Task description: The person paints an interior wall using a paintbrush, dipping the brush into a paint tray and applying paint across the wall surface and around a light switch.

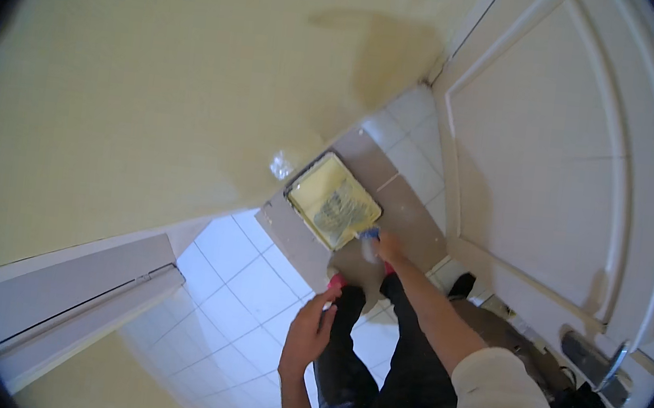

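Note:
My right hand [389, 249] grips a blue-handled painting tool [369, 233] at the near corner of a paint tray [304, 173]. The motion blurs the tool's head, so I cannot tell whether it is a brush or a roller. Pale yellow paint [320, 182] covers the tray's inside, and a ribbed grey patch shows through it. My left hand [307, 336] hangs above my left leg, thumb apart from the fingers. A small white spot shows at its fingertips, too small to identify.
Cardboard [410, 213] lies under the tray on white floor tiles [260, 274]. Beyond it rises a yellow wall [166, 85] with a shiny patch [281, 166] low down. A white panelled door [542, 143] with a metal handle [597, 367] stands at right, dark bags [504, 336] below it.

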### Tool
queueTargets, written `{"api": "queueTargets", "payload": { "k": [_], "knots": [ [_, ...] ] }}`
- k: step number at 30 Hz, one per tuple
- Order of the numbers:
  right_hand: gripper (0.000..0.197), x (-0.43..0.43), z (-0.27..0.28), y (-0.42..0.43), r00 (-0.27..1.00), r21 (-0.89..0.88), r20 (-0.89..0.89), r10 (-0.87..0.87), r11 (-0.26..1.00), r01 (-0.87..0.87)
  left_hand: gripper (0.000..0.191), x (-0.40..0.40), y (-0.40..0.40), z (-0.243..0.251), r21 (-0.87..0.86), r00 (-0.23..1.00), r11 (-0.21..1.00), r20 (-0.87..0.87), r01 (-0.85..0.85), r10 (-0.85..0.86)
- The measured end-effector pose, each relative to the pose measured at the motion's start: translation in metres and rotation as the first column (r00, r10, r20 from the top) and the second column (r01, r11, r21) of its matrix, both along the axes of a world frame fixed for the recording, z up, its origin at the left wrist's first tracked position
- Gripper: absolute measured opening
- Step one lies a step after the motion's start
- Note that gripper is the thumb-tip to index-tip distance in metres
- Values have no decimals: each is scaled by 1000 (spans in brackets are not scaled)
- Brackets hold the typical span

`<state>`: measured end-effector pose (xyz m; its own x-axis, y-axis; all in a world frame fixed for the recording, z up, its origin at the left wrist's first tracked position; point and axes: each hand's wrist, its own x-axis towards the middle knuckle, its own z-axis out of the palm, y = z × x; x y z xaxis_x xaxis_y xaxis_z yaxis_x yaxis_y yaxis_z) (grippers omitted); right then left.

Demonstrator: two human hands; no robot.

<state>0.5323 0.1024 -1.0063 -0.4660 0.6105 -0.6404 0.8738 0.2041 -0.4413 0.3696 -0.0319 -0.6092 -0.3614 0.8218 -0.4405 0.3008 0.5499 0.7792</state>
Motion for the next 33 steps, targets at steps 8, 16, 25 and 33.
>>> {"api": "queueTargets", "payload": {
  "k": [8,16,25,33],
  "knots": [
    [39,-126,-118,-7,979,209,-5,203,958,-197,45,-44,-56,-109,-125,978,971,10,-205,207],
    [48,-148,-152,-74,936,212,16,351,914,-347,44,-52,-80,-161,-149,956,945,-35,-292,290],
    [50,-67,-138,-46,675,340,187,714,598,-726,43,-32,-73,-130,-163,951,941,41,-296,306],
    [36,8,-81,117,994,-142,-5,-110,984,108,39,3,-37,-25,-53,983,985,72,-166,170]
  ]
}}
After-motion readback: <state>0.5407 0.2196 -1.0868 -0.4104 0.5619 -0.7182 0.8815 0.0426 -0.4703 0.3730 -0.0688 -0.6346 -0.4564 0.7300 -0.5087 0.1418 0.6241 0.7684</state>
